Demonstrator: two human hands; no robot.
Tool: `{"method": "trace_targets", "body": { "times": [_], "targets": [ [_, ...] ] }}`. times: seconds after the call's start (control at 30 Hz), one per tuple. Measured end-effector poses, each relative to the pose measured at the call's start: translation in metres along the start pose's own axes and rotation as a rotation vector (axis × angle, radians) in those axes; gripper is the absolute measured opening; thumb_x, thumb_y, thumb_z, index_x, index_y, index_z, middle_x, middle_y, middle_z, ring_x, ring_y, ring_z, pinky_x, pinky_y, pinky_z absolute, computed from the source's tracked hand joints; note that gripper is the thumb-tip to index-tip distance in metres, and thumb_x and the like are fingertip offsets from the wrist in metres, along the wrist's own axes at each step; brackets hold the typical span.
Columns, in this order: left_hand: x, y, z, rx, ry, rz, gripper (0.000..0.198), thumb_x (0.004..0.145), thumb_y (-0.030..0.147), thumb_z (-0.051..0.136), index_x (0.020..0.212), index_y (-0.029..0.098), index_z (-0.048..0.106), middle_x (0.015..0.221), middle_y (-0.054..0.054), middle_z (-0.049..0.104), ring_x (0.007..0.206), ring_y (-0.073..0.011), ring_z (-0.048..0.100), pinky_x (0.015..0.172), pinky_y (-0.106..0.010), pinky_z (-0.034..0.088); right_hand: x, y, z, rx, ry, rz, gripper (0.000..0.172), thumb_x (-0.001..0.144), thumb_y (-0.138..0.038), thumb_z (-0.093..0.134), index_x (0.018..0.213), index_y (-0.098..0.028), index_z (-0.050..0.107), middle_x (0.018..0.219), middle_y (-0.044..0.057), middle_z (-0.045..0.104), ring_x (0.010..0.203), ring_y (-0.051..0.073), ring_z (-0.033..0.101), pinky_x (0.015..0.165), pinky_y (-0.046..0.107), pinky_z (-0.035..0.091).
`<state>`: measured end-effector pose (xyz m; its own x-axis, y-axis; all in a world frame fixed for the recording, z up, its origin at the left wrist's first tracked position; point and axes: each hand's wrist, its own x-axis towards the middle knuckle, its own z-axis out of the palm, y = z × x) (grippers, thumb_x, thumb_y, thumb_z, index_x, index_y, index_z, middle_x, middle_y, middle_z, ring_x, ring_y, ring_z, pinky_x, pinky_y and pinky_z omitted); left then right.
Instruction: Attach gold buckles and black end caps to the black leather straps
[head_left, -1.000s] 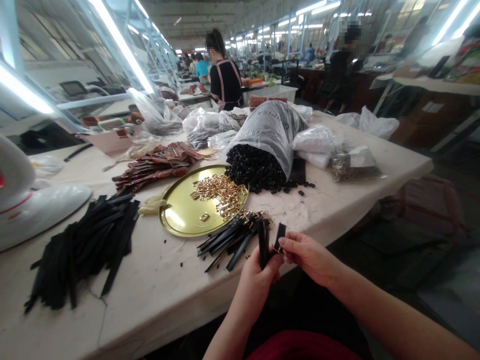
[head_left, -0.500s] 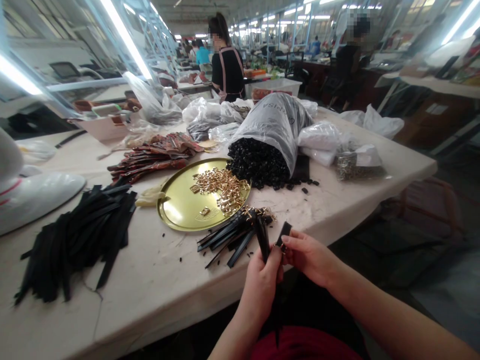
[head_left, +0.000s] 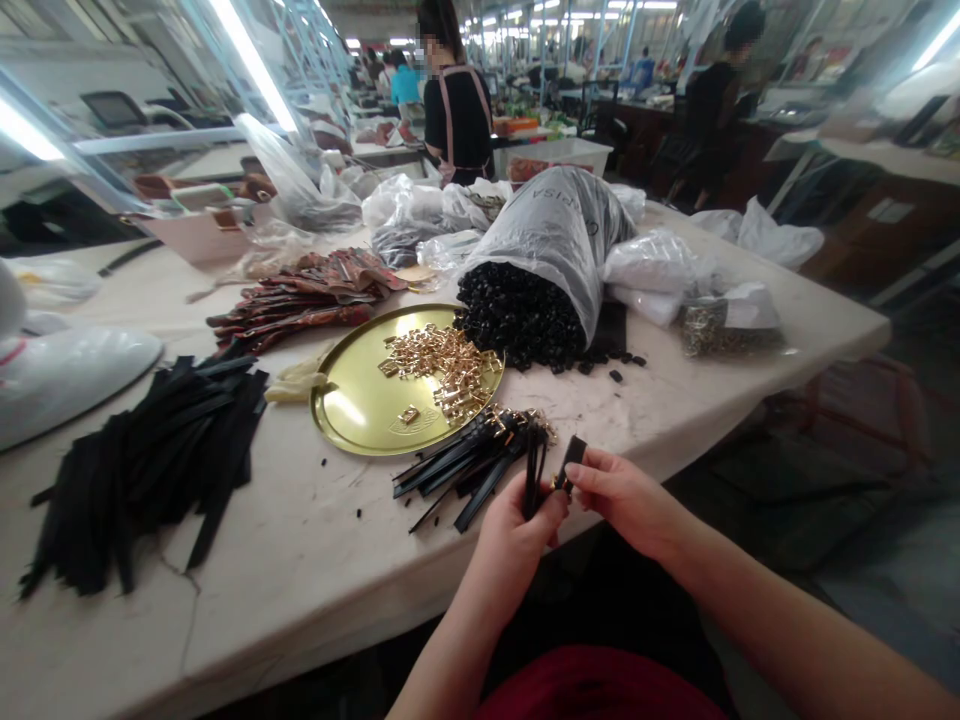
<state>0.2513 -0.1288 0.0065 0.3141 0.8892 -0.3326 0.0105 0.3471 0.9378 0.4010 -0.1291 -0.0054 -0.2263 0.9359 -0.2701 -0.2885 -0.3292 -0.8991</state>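
My left hand (head_left: pixel 523 515) is closed round several black straps (head_left: pixel 534 465) that stick up from it. Close beside it, my right hand (head_left: pixel 616 490) pinches the end of a black strap (head_left: pixel 574 456). A small gold buckle (head_left: pixel 557 482) shows between the two hands; its exact fit on the strap is partly hidden by my fingers. Just beyond lies a bunch of black straps with gold buckles (head_left: pixel 469 458) at their far ends. Loose gold buckles (head_left: pixel 439 365) are heaped on a round gold tray (head_left: pixel 352 435).
A plastic sack (head_left: pixel 551 220) lies tipped over, black pieces (head_left: pixel 521 318) spilling from its mouth. Left are a big pile of black strips (head_left: pixel 150 465) and a white rounded object (head_left: pixel 82 375). Patterned brown pieces (head_left: pixel 307 300) are stacked behind. Co-workers (head_left: pixel 459 110) are farther back.
My hands stay together and have shifted only slightly. The straps in my left hand stand a little differently, more upright. The whole view has tilted a little.
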Motion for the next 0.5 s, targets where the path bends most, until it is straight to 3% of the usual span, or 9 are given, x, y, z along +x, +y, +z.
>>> {"method": "trace_targets", "body": {
  "times": [0.2, 0.4, 0.5],
  "targets": [
    [0.002, 0.0023, 0.0061, -0.015, 0.035, -0.03, 0.021, 0.067, 0.033, 0.064, 0.07, 0.016, 0.052, 0.058, 0.004, 0.053, 0.042, -0.0052, 0.042, 0.041, -0.017, 0.033, -0.0052, 0.0001, 0.0004, -0.038, 0.095, -0.081, 0.014, 0.072, -0.028, 0.065, 0.076, -0.015, 0.062, 0.068, -0.001, 0.056, 0.06, 0.009, 0.042, 0.057, 0.022, 0.033],
    [0.0, 0.0007, 0.0064, 0.078, -0.006, 0.028, 0.019, 0.069, 0.031, 0.064, 0.071, 0.016, 0.052, 0.058, 0.005, 0.05, 0.046, -0.0061, 0.043, 0.044, -0.017, 0.035, -0.0042, 0.0036, -0.0027, 0.075, 0.038, 0.05, 0.02, 0.069, -0.032, 0.066, 0.079, -0.015, 0.062, 0.07, 0.0, 0.057, 0.052, 0.007, 0.038, 0.051, 0.022, 0.031],
    [-0.0043, -0.0027, 0.0092, 0.067, 0.014, 0.037, 0.019, 0.071, 0.032, 0.062, 0.072, 0.017, 0.051, 0.057, 0.006, 0.049, 0.046, -0.0059, 0.042, 0.044, -0.017, 0.033, -0.0073, 0.0004, -0.001, -0.067, 0.057, -0.038, 0.02, 0.072, -0.034, 0.062, 0.08, -0.016, 0.06, 0.071, 0.0, 0.058, 0.057, 0.009, 0.045, 0.055, 0.023, 0.035]
  ]
}}
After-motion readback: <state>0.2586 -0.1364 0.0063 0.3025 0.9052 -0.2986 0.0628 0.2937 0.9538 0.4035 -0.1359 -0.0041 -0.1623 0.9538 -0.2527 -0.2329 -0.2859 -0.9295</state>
